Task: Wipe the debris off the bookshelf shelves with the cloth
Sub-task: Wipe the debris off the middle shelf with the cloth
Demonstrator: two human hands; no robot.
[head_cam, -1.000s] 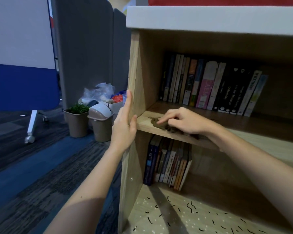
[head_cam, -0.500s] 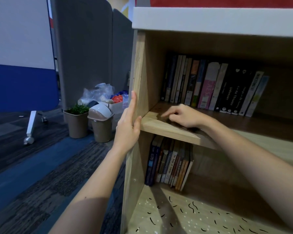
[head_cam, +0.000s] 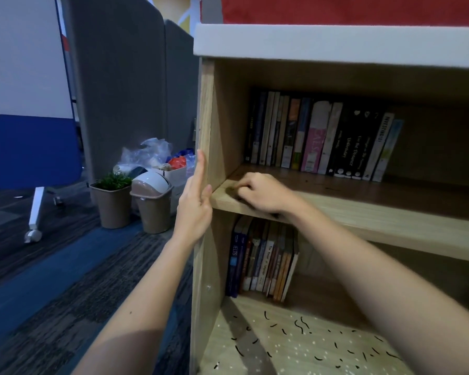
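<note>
A wooden bookshelf (head_cam: 207, 109) fills the right of the head view. My right hand (head_cam: 263, 193) lies on the left end of the middle shelf (head_cam: 363, 215), fingers curled over a dark brown cloth (head_cam: 232, 191) that is almost wholly hidden beneath it. My left hand (head_cam: 197, 204) is flat against the outer left side panel, fingers straight and pointing up. Small dark specks dot the middle shelf in front of the books. The lower shelf (head_cam: 295, 345) is strewn with black strands and pale crumbs.
A row of upright books (head_cam: 322, 136) stands at the back of the middle shelf, and another row of books (head_cam: 263, 261) below. On the carpet to the left are a potted plant (head_cam: 111, 198), a small lidded bin (head_cam: 153, 201), a box of bags (head_cam: 160, 161) and grey partition panels (head_cam: 125, 85).
My right hand has slid the cloth back and left along the middle shelf toward the side panel. My left hand has stayed on the panel.
</note>
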